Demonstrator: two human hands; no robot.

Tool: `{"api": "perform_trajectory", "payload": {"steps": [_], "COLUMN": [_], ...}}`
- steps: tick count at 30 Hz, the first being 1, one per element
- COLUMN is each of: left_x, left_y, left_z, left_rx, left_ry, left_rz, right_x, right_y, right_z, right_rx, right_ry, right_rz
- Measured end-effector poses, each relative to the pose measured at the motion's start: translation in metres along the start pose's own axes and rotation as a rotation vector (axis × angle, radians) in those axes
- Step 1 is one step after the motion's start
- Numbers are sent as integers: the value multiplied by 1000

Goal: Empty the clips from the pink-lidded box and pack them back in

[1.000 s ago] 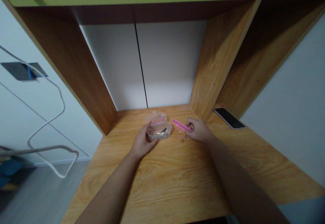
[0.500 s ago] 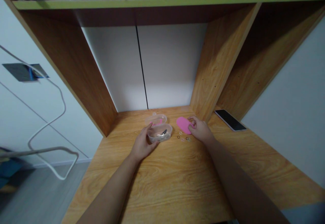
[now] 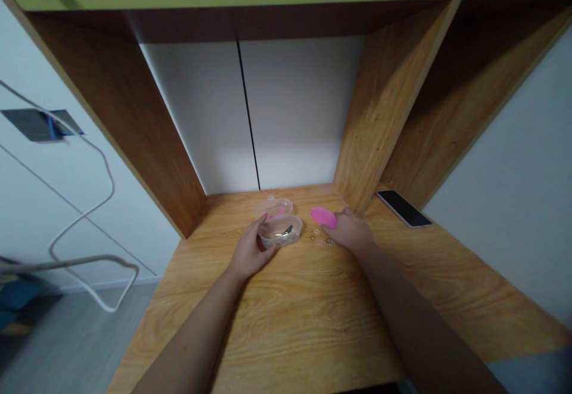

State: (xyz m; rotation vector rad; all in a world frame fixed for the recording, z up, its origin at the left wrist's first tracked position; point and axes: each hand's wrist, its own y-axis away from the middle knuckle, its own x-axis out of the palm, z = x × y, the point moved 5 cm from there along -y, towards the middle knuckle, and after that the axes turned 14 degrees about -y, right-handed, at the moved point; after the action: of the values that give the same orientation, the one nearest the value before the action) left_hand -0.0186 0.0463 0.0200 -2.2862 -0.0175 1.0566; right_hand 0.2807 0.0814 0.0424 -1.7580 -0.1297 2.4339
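- R hand (image 3: 355, 232): fingers closed on pink oval (image 3: 323, 217), hiding its near-R end; exact finger placement can't tell.
- Pink oval sticks out L of that grip, over or on the desk (image 3: 290, 310), contact unclear. Looks thin, prob. light, maybe plastic; stiffness unsure, smooth face may slip. Best hold: the edge, thumb vs. fingers.
- Small rings (image 3: 329, 241) just below/L of R grip, loose on desk; prob. v. light, fiddly, fingertip pick-up.
- L hand (image 3: 250, 250): curled round L end of clear box (image 3: 295, 239), thumb near side, fingers far side. Box prob. light, a bit flexy; hold by side walls.
- Metal item (image 3: 286, 232) inside box, R of L grip; prob. hard, slick.
- Open lid (image 3: 263, 207) beyond L fingers, w/ pink bit in it.
- Phone (image 3: 404, 208) farther R of R grip, screen dark.
- Brands/labels/text: none legible.
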Motion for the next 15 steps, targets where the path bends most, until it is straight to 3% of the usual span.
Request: {"api": "perform_trajectory", "payload": {"steps": [12,15], "left_x": [1,1], "left_y": [1,1], "left_z": [1,1], "left_rx": [-13,-14], "left_ry": [14,10], "left_rz": [4,8], "right_x": [5,-1], "right_y": [-4,-1], "right_z": [-2,5], "right_rx": [-31,-109], "right_ry": [0,-52], "right_rz": [-127,-187]}}
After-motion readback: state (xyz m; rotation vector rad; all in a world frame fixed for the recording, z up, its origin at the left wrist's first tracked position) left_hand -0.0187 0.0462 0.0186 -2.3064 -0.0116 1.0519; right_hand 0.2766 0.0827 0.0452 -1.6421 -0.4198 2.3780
